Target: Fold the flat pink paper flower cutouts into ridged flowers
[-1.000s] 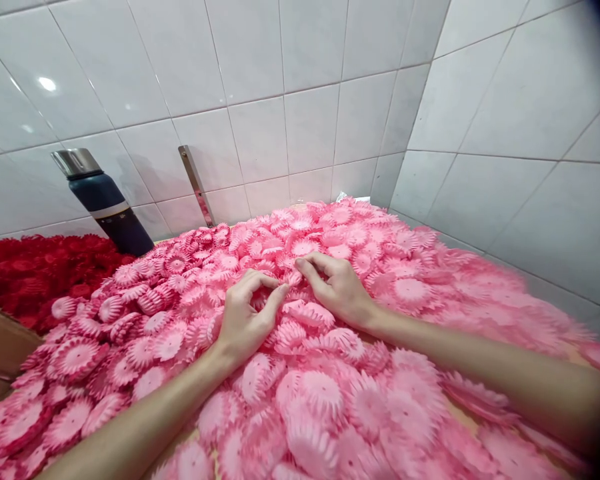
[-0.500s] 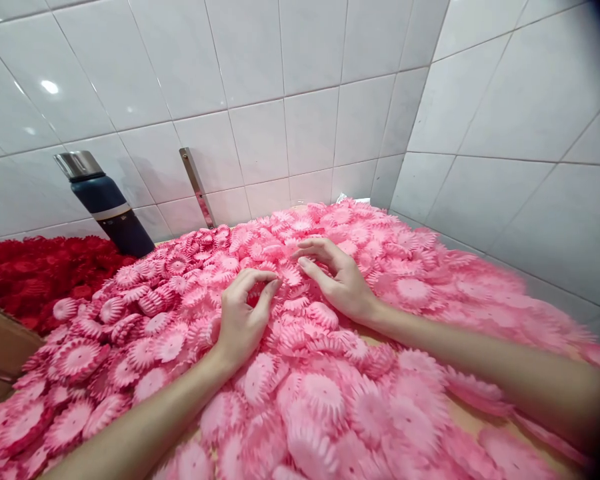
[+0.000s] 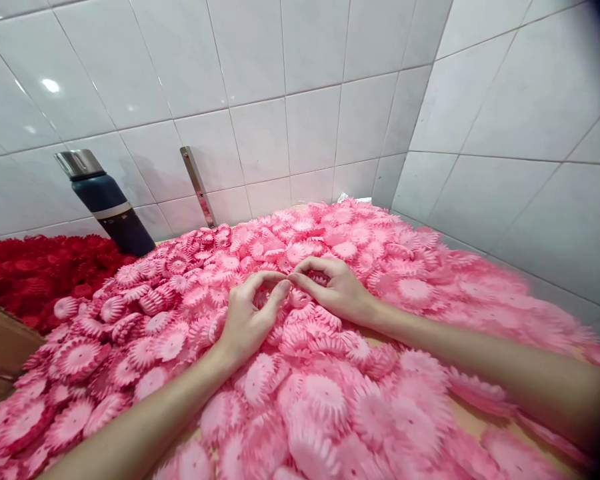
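My left hand [image 3: 253, 310] is over the middle of a wide heap of pink fabric petal discs [image 3: 325, 393], thumb and forefinger brought close together. Against its fingertips, my right hand [image 3: 337, 287] closes thumb and forefinger in a pinch. Whatever lies between the fingertips is too small to make out. The discs have frilled, notched edges, and several show a small hole in the centre. They surround both hands, pale pink at the middle and right, deeper pink [image 3: 80, 360] at the left.
A dark blue bottle [image 3: 113, 210] with a steel cap stands at the back left, beside a pile of red petals [image 3: 40, 273]. A cardboard box [image 3: 7, 353] is at the left edge. A metal strip [image 3: 197, 187] leans on the white tiled wall [image 3: 310, 127].
My right hand has come down and left, its thumb and forefinger closing until the fingertips meet those of my left hand. My left hand has shifted slightly right.
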### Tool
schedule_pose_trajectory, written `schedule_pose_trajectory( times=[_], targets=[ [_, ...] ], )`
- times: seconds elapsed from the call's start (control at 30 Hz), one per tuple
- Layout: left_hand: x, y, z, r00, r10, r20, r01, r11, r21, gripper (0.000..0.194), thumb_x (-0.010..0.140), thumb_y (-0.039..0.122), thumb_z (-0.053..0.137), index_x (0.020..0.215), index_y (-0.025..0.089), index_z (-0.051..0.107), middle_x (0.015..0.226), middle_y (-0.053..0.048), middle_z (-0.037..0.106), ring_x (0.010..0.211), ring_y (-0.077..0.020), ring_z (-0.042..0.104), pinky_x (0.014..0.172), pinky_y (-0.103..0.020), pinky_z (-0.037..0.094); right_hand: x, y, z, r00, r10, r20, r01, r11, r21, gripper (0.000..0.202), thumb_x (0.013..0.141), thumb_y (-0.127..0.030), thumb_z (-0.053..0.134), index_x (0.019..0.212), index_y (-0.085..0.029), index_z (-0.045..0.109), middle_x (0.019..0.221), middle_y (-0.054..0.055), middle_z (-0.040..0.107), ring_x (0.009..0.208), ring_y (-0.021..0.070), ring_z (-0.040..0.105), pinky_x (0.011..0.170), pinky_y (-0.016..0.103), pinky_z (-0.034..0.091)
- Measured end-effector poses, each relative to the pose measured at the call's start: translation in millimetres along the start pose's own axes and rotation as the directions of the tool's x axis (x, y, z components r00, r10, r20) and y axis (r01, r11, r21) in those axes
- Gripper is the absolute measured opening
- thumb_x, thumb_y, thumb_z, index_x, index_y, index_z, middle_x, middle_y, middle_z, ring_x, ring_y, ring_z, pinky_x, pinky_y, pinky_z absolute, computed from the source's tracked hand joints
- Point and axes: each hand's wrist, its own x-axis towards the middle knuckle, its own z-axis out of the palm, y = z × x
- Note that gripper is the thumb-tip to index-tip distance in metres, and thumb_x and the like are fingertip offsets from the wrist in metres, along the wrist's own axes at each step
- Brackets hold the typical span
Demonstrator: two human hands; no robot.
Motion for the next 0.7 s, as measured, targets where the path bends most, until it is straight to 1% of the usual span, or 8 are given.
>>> schedule_pose_trajectory(
  times=[0.07,0.17,0.23,0.3,0.4,0.5,0.6,0.7],
  targets=[
    [-0.4,1.6,-0.4,1.0,0.016,0.019,-0.016,1.0,-0.002,0.019,0.082,0.028,0.064,0.098,0.019,0.066,0.095,-0.005,0.071,0.088,-0.0183,0.065,0.083,-0.033,0.051,0.3,0.1,0.0,1.0,0.009,-0.018,-0.008,1.0,0.029,0.021,0.088,-0.034,0.055,0.08,-0.018,0.064,0.073,0.002,0.065,0.066,0.0137,0.058,0.06,0.027,0.046],
    [-1.1,1.1,-0.8,1.0,0.007,0.023,-0.007,1.0,0.006,0.025,0.08,0.028,0.066,0.103,0.02,0.065,0.091,-0.005,0.071,0.082,-0.0181,0.066,0.079,-0.033,0.053,0.6,0.6,-0.3,0.999,0.022,-0.043,-0.02,0.999,0.05,0.022,0.088,-0.036,0.054,0.081,-0.018,0.063,0.073,0.002,0.063,0.066,0.0136,0.057,0.06,0.027,0.045],
    [-1.4,-0.7,-0.7,1.0,0.01,-0.029,-0.01,1.0,-0.008,0.02,0.082,0.026,0.064,0.101,0.02,0.066,0.091,-0.005,0.071,0.083,-0.0178,0.066,0.079,-0.033,0.054,0.4,0.7,-0.8,0.997,0.034,-0.075,-0.029,0.998,0.058,0.025,0.09,-0.037,0.051,0.079,-0.018,0.062,0.071,0.001,0.061,0.064,0.0132,0.055,0.059,0.027,0.044],
    [-1.8,-2.7,-0.6,0.993,0.027,-0.113,-0.032,0.999,-0.044,0.018,0.081,0.024,0.064,0.099,0.02,0.066,0.096,-0.005,0.07,0.088,-0.0174,0.066,0.083,-0.032,0.054,-0.1,-0.1,-1.6,0.995,0.048,-0.091,-0.042,0.997,0.071,0.029,0.092,-0.039,0.048,0.077,-0.018,0.061,0.069,0.001,0.059,0.063,0.013,0.054,0.058,0.026,0.044],
    [-2.3,-4.6,-0.2,0.981,0.04,-0.191,-0.065,0.99,-0.127,0.022,0.079,0.022,0.067,0.102,0.02,0.066,0.101,-0.005,0.07,0.092,-0.0171,0.066,0.086,-0.032,0.055,-1.0,-2.2,-2.5,0.998,0.052,-0.018,-0.05,0.995,0.091,0.025,0.088,-0.04,0.053,0.083,-0.019,0.065,0.074,0.002,0.063,0.066,0.0139,0.057,0.059,0.027,0.047],
    [-2.3,-4.9,0.2,0.985,0.044,-0.169,-0.077,0.978,-0.193,0.024,0.079,0.021,0.067,0.103,0.021,0.067,0.102,-0.005,0.07,0.095,-0.018,0.067,0.088,-0.033,0.055,-1.1,-2.6,-2.5,0.998,0.008,0.058,-0.015,0.993,0.113,0.019,0.082,-0.036,0.062,0.092,-0.02,0.067,0.083,0.003,0.068,0.072,0.0157,0.061,0.064,0.029,0.05],
    [-1.9,-4.2,0.2,0.993,0.04,-0.112,-0.061,0.979,-0.196,0.025,0.081,0.02,0.065,0.106,0.021,0.066,0.104,-0.006,0.071,0.098,-0.0183,0.066,0.092,-0.035,0.054,-0.2,0.1,-2.5,1.0,0.001,0.03,-0.006,0.988,0.152,0.013,0.08,-0.029,0.064,0.087,-0.019,0.067,0.083,0.003,0.068,0.076,0.0165,0.062,0.069,0.031,0.051],
    [-1.3,-3.6,-0.3,0.996,0.026,-0.091,-0.04,0.988,-0.148,0.024,0.081,0.022,0.065,0.105,0.021,0.067,0.101,-0.005,0.071,0.095,-0.018,0.067,0.09,-0.034,0.053,0.7,2.5,-3.2,1.0,0.025,0.001,-0.025,0.986,0.164,0.009,0.081,-0.027,0.061,0.081,-0.019,0.066,0.079,0.002,0.068,0.076,0.0163,0.062,0.07,0.032,0.051]
  ],
)
